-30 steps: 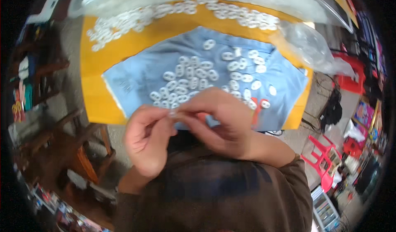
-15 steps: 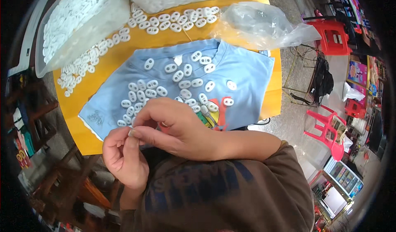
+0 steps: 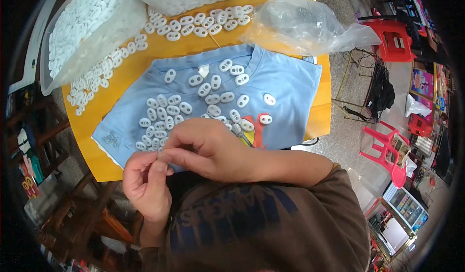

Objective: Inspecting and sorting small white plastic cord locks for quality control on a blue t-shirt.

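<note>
White oval pieces point(image 3: 213, 98), smooth with two holes each, lie scattered on a soft blue shirt point(image 3: 286, 85) just beyond the hands. The left hand point(image 3: 145, 185) and right hand point(image 3: 208, 148) meet at the fingertips, pinched nearly closed on something small; what it is cannot be told. Farther off, crinkly clear bags point(image 3: 310, 25) sit on the round yellow table point(image 3: 322, 117). Red plastic stools point(image 3: 387, 148) stand on the speckled floor to the right. Since the earlier frame the hands have kept pinching together while the view has swung leftward
</note>
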The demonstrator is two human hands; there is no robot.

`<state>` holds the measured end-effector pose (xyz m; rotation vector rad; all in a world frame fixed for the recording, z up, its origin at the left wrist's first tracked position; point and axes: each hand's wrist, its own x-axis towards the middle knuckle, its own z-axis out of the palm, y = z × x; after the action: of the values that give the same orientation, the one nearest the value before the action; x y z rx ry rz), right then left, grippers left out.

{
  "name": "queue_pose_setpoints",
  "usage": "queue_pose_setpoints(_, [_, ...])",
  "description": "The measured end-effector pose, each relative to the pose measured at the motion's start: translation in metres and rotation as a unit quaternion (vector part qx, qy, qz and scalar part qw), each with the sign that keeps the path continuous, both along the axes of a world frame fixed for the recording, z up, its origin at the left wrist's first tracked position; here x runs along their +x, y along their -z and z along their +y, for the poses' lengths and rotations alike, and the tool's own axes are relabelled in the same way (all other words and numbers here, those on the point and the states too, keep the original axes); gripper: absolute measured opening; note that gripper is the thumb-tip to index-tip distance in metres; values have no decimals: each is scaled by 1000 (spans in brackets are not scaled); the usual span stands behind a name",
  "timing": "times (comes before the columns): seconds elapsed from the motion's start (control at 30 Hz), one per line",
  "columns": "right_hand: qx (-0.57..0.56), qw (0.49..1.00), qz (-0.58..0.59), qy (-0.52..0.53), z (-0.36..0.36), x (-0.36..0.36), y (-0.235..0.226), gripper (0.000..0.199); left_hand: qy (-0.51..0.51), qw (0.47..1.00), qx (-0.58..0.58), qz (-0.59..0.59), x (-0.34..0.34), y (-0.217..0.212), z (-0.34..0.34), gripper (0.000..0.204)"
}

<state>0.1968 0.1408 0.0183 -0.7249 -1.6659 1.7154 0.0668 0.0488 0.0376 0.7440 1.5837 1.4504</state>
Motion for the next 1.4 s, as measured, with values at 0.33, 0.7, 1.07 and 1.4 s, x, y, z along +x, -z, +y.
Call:
queue_pose_setpoints(0.33, [147,982,-101,61,15,32,-20,25,-21,992,-52,-110,9,-12,17,18])
queue_pose_setpoints(0.7, [303,846,-406,168,30,110,0,20,15,982,-33,-185,16,-16,23,11])
queue_pose_setpoints(1.07, [348,847,-376,142,22,122,2,22,13,977,-25,-213,17,-7,17,13])
queue_pose_setpoints(1.4, [344,849,-388,104,27,128,0,22,18,977,-31,-208,20,-11,18,14])
